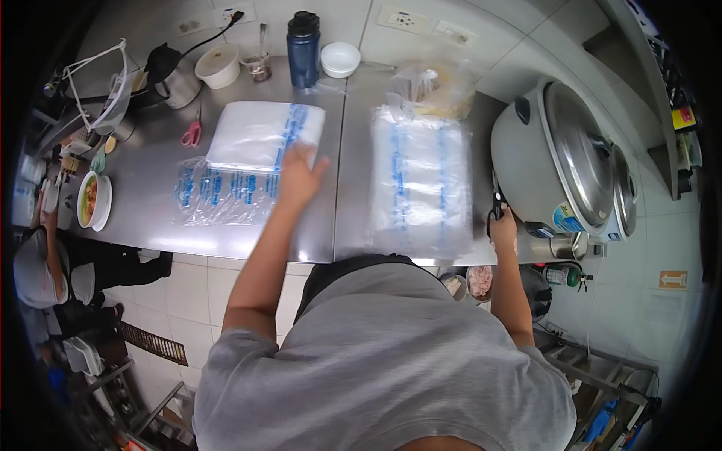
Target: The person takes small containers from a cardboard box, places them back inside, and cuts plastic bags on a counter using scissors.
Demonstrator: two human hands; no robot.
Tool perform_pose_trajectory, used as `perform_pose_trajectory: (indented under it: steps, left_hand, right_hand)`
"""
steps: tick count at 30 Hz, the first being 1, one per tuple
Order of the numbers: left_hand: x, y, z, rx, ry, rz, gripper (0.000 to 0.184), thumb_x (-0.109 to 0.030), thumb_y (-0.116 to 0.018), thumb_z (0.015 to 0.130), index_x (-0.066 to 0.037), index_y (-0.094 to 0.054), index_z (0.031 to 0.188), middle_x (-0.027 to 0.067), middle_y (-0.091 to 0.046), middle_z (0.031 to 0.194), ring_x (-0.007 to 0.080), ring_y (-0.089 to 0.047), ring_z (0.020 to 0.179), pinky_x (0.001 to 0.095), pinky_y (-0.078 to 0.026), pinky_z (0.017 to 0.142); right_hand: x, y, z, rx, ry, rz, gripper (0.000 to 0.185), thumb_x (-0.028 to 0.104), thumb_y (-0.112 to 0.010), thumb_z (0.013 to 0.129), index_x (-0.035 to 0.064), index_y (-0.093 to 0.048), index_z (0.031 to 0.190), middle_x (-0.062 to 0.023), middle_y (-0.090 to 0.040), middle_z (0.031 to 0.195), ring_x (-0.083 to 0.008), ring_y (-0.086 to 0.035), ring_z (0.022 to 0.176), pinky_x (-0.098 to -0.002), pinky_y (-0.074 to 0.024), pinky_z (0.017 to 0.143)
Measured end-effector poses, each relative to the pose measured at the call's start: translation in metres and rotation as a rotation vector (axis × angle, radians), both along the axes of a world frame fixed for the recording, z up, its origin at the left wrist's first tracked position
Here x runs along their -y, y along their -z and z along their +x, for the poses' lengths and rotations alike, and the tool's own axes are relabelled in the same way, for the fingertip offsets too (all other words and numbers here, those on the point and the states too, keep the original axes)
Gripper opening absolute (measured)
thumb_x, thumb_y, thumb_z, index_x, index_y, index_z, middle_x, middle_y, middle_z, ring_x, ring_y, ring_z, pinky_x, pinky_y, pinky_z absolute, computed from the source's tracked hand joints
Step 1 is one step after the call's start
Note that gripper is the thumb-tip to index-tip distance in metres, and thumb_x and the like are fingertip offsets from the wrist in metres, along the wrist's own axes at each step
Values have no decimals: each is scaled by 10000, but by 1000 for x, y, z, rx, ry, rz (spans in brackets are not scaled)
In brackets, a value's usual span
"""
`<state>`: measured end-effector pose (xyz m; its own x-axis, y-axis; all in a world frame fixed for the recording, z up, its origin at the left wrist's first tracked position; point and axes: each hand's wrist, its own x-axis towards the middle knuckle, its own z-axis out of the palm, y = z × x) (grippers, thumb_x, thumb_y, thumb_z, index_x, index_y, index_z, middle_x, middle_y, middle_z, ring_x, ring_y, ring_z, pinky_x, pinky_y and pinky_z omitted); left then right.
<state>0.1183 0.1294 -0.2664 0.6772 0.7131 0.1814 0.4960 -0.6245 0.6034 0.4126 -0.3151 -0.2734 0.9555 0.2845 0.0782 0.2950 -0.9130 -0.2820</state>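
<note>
My left hand (299, 179) is over the lower right corner of a folded stack of clear plastic bags (248, 135) with blue print. Its thumb stands apart from the fingers, which are slightly blurred, and I see nothing held in it. Beneath that stack lies a flat, crinkled plastic wrapper (226, 197) with blue lettering. At the right, my right hand (505, 229) is closed on black-handled scissors (495, 206), beside the large rice cooker. Between my hands is a second, longer pack of plastic bags (421, 180) with two blue printed bands.
Pink-handled scissors (192, 134), a kettle (174, 79), a blue bottle (304, 52) and white bowls (340, 59) stand along the back. A grey rice cooker (530, 150) fills the right side. A food bowl (94, 200) and another person (53, 263) are at left.
</note>
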Motion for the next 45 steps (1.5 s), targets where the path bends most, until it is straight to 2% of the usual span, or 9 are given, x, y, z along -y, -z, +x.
perform_pose_trajectory:
  steps: [3, 6, 11, 19, 22, 27, 34, 37, 45]
  left_hand:
    - [-76, 10, -2, -96, -233, 239, 693, -496, -573, 882, -120, -400, 1438, 160, -199, 1561, 376, -114, 1449, 593, -88, 1136]
    - [-94, 37, -4, -357, -195, 197, 718, -520, -538, 892, -156, -335, 1477, 156, -186, 1568, 357, -87, 1460, 611, -62, 1132]
    - [-94, 61, -3, -99, -265, 300, 444, -386, -533, 929, -125, -587, 1285, 119, -438, 1448, 363, -338, 1367, 600, -141, 1115]
    - [-53, 37, -60, 610, -450, 80, 244, -120, -733, 782, -17, -623, 973, 135, -636, 1060, 291, -569, 1050, 381, -421, 942]
    - [-24, 76, -106, 900, -526, -757, 316, -75, -667, 822, 5, -588, 1118, 103, -599, 1193, 285, -578, 1061, 356, -424, 963]
    - [6, 35, -152, 1202, -627, -1294, 470, -359, -493, 967, -7, -520, 1277, 102, -586, 1246, 285, -567, 1125, 373, -425, 993]
    - [11, -20, -167, 1007, -625, -1129, 723, -621, -368, 943, -5, -485, 1302, 84, -612, 1212, 249, -595, 1087, 409, -468, 926]
    - [18, -6, -185, 823, -791, -1142, 839, -722, -344, 890, -11, -493, 1309, 149, -611, 1216, 257, -593, 1094, 406, -461, 908]
    - [29, -20, -182, 755, -769, -1023, 375, -380, -559, 916, -21, -638, 991, 61, -643, 884, 161, -585, 714, 299, -483, 616]
  right_hand:
    - [-8, -23, -40, 45, 5, 69, 541, 217, -806, 695, -9, -591, 1138, -181, -682, 909, -340, -660, 856, -386, -505, 759]
    - [-9, -24, -56, 22, 90, 90, 548, 211, -827, 679, -2, -602, 1132, -161, -686, 908, -315, -666, 854, -374, -506, 771]
    - [-8, -7, -56, 69, 108, 51, 610, 223, -821, 686, -19, -526, 1161, -214, -675, 800, -356, -678, 802, -407, -515, 704]
    - [-30, 30, 7, 15, 18, 26, 536, 175, -712, 760, -22, -481, 1203, -262, -668, 930, -404, -650, 921, -438, -508, 784]
    - [-53, 18, 16, -75, 56, -162, 366, 162, -499, 896, -28, -458, 1205, -279, -656, 988, -407, -641, 970, -463, -506, 828]
    - [-72, 9, 34, -154, 3, -449, 378, 174, -428, 925, -32, -479, 1237, -295, -640, 1045, -396, -627, 1025, -464, -499, 867]
    - [-61, 22, 110, -338, -486, -919, 429, 309, -407, 964, -46, -584, 1126, -299, -620, 1104, -437, -603, 1049, -483, -486, 897]
    - [-73, 20, 53, -79, 79, -281, 404, 275, -391, 964, -46, -619, 1058, -299, -632, 1072, -441, -610, 1033, -482, -487, 896]
    - [-37, 109, 109, -189, -92, -341, 336, 280, -517, 898, 10, -712, 854, -256, -673, 950, -370, -646, 974, -457, -497, 864]
